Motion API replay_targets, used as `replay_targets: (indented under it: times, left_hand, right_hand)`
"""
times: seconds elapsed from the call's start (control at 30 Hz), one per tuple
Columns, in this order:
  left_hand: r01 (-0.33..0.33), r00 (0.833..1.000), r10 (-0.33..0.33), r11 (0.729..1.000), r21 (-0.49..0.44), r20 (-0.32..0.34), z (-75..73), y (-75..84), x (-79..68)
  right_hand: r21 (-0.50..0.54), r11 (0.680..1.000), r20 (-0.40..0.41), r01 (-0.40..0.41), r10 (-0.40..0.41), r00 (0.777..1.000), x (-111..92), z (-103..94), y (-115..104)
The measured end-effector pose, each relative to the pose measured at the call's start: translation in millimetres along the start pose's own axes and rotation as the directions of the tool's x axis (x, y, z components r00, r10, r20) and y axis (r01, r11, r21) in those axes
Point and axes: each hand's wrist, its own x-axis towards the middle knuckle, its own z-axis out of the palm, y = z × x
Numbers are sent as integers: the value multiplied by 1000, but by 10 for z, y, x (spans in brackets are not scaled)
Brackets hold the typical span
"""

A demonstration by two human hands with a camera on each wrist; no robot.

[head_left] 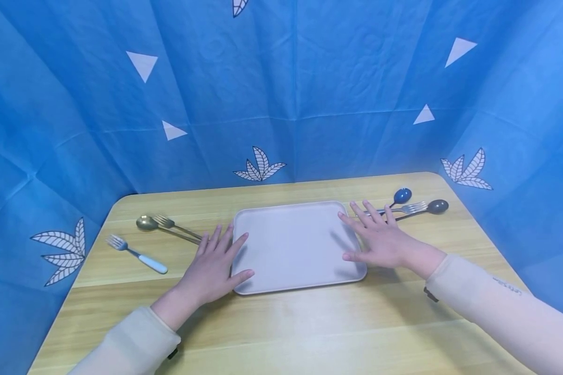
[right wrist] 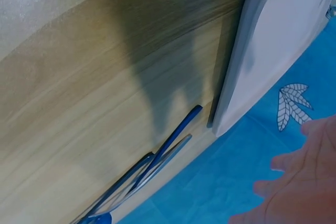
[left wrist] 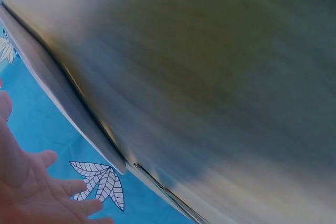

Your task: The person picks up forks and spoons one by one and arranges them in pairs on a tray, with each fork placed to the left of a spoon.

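Note:
A pale rectangular tray [head_left: 295, 245] lies on the wooden table between my two hands. Over its left edge my left hand [head_left: 215, 268] hovers with spread fingers and holds nothing. My right hand [head_left: 379, 239] is spread above the tray's right edge, likewise holding nothing. In the left wrist view the left palm [left wrist: 37, 192] appears beside the tray's edge [left wrist: 68, 93]. The right wrist view shows the right palm [right wrist: 304, 182] raised off the table, apart from the tray [right wrist: 283, 40].
Left of the tray lie a gold spoon [head_left: 147, 223], a gold fork [head_left: 164, 221] and a white-handled fork [head_left: 138, 255]. To the right are a blue spoon [head_left: 402, 196], a silver fork [head_left: 412, 208] and a dark spoon [head_left: 437, 207]. A blue curtain [head_left: 295, 104] surrounds the table [head_left: 300, 333].

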Motion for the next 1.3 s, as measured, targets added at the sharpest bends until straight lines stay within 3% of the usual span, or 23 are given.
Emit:
replay_targets:
  times: [0.33,1.3]
  left_hand:
    - [-2,1000,2,1000,-11,1,34,-7,5]
    - [-12,1000,12,1000,-10,11,72,-31,-17]
  right_hand:
    - [0,1000,-17,7,-7,1000,7,66,12]
    - [-6,1000,36,-14,14,999,30,260,36]
